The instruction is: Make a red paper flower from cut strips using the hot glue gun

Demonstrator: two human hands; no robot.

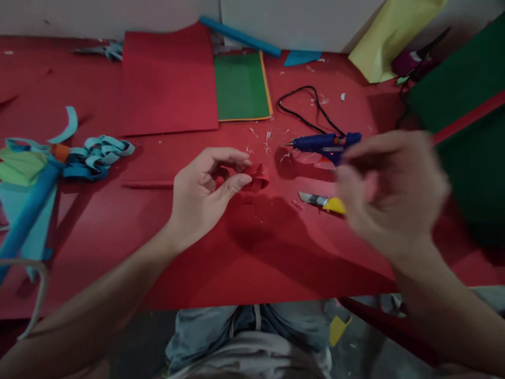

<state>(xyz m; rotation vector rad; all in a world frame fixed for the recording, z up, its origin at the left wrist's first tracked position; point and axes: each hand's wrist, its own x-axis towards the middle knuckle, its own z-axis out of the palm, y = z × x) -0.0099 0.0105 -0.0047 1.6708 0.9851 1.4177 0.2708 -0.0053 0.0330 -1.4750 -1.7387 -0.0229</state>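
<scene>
The lap (205,334) lay nearest; beyond, the left hand (197,210) pinched curled red paper (258,182), seemingly mid-shaping and needing steadiness, while the blurred right hand's (402,195) grip was unclear.

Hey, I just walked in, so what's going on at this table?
A person is holding a small curled red paper piece in the left hand, above the red tabletop. The right hand is raised and blurred, so I can't tell whether it holds anything. Near it are a blue glue gun and a yellow cutter knife. Off to the left lie looped blue paper strips.
</scene>
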